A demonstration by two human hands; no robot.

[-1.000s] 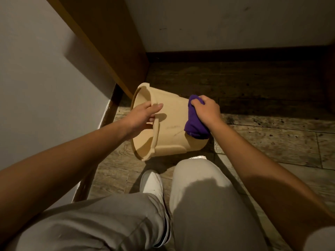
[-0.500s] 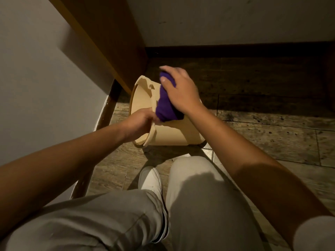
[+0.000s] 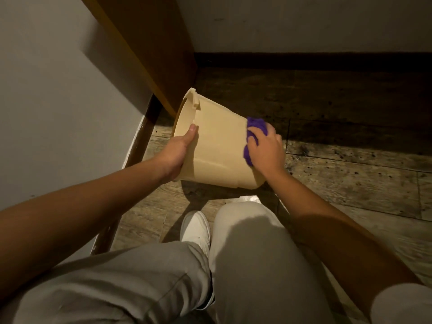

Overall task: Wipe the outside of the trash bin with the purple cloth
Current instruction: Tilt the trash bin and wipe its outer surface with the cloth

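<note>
A beige plastic trash bin (image 3: 219, 146) is tipped on its side just above the floor, its open mouth facing left and its base to the right. My left hand (image 3: 177, 153) grips the rim at the mouth, thumb on the outer wall. My right hand (image 3: 264, 149) presses a bunched purple cloth (image 3: 253, 134) against the outer wall near the bin's base. Most of the cloth is hidden under my fingers.
A wooden panel (image 3: 149, 43) and a grey wall (image 3: 58, 101) stand close on the left. Dark wood-plank floor (image 3: 350, 174) stretches to the right up to a dark skirting board (image 3: 304, 59). My knees (image 3: 245, 242) and a white shoe (image 3: 195, 228) are right below the bin.
My right hand slid the cloth from the rim end of the bin to the base end on the right. My left hand shifted its grip on the rim and the bin turned.
</note>
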